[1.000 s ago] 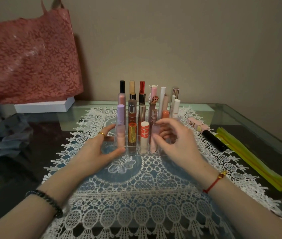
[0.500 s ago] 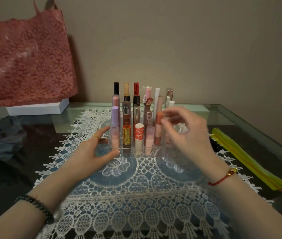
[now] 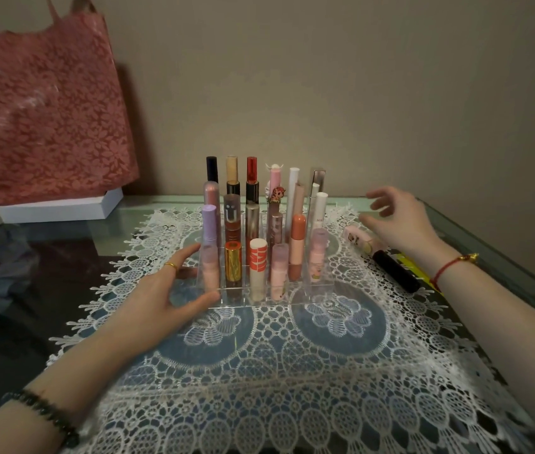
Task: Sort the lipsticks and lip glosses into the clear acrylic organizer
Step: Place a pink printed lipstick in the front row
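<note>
The right hand (image 3: 400,224) hovers with its fingers loosely spread, holding nothing. Just under them a pale pink tube (image 3: 359,240) lies on the lace mat (image 3: 292,371), end to end with a black tube (image 3: 394,270) that lies nearer the wrist. The clear acrylic organizer (image 3: 292,299) stands between the two hands, crowded with upright tubes. The left hand (image 3: 161,290) braces its near left corner, thumb along the front base and straight fingers against the side wall.

The pickup probably goes best if the fingers drop over the pink tube's middle and pinch across its width, so it neither rolls on the lace nor nudges the black one. It should then be turned upright and lowered straight down on the side nearest those fingers, clear of neighbouring caps. Which compartment is free cannot be told.
</note>
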